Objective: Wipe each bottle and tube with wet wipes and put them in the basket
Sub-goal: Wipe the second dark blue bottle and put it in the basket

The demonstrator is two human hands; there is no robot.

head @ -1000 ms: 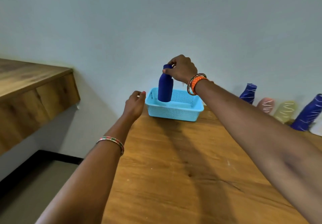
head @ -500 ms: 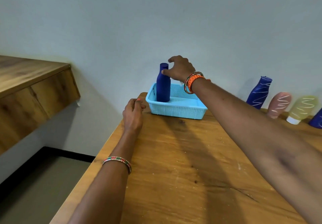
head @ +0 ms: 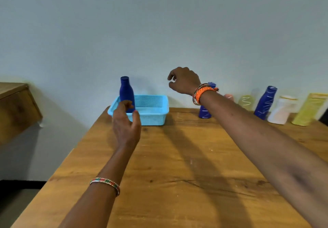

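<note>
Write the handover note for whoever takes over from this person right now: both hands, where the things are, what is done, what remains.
Left hand: loosely open, holds nothing, in front of the basket.
Right hand: fingers loosely curled, holds nothing, raised to the right of the basket.
Done: one blue bottle stands upright in the basket's left end.
Left: the row of bottles and tubes along the wall. No wipes in view.

A wooden table point(head: 177, 165) with brown grain carries a light-blue perforated plastic basket point(head: 152, 114) at its far left, and a row of bottles and tubes point(head: 284, 108) along the wall.
</note>
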